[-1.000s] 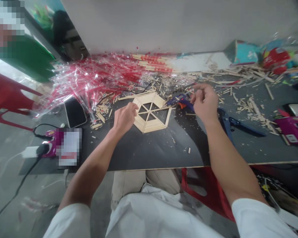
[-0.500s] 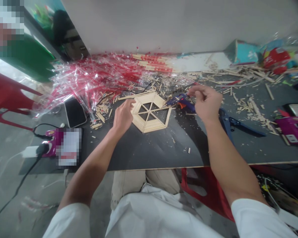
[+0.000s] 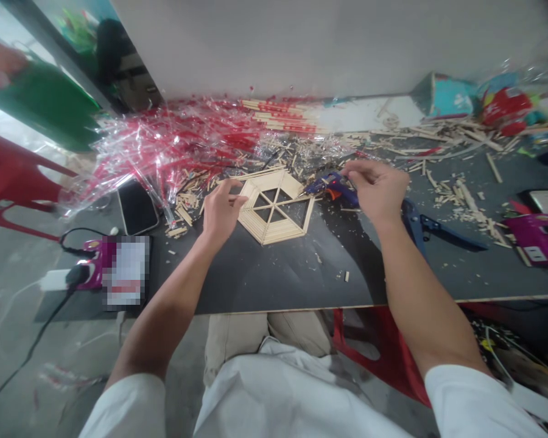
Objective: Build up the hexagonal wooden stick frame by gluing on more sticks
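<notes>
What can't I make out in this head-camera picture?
All in the head view:
Right hand: it hides the end of the blue glue gun; whether they touch is unclear.
Left hand: its fingers hide any contact with the wooden hexagon.
Phone screen: covered by pixelation.
Purple box: cut off by the right edge.
Wood scraps: too small and blurred to count.

The stick hexagon [image 3: 283, 231] is cream, the glue gun [image 3: 347, 194] blue-and-orange, the tabletop [image 3: 274, 280] dark grey.
</notes>
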The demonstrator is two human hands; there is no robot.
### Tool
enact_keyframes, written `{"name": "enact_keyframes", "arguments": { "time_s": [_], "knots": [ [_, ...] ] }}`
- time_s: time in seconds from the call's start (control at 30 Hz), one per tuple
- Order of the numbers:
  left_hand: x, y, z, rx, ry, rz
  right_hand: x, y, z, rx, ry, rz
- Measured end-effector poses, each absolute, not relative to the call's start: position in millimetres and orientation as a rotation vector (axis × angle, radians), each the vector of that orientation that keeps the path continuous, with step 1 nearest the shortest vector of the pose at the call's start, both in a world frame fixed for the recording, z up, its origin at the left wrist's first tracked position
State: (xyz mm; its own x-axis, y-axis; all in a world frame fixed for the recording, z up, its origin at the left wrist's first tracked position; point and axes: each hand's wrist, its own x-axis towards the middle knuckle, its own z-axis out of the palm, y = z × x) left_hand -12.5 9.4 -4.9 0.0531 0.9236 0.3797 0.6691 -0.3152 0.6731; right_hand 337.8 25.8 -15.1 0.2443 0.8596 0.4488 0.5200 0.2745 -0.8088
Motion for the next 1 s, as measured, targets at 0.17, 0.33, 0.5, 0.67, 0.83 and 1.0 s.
{"name": "enact_keyframes", "arguments": {
  "time_s": [0.17,0.33,0.5,0.67,0.83,1.0],
  "knots": [
    [-8.1,3.8,2.9,2.391,1.515,0.980,336.0,25.2,-14.0,-1.392,-1.371,0.420],
    [-9.0,2.3,3.5,2.550,1.330,0.618,334.5,24.5,-10.9,-1.392,-1.362,0.364],
    [-9.5,1.9,7.9,2.538,1.338,0.550,333.4,20.4,-4.9,-1.451,-1.376,0.327],
    [-7.5,-0.4,12.9,2.611,1.257,0.567,332.8,16.6,0.5,-1.518,-1.536,0.283],
    [-4.2,-6.1,16.6,2.718,1.139,0.541,331.5,17.2,-2.3,-1.515,-1.596,0.288],
    [2.6,-13.2,19.0,2.779,1.043,0.479,339.3,19.0,-9.8,-1.660,-1.610,0.348]
  ]
}}
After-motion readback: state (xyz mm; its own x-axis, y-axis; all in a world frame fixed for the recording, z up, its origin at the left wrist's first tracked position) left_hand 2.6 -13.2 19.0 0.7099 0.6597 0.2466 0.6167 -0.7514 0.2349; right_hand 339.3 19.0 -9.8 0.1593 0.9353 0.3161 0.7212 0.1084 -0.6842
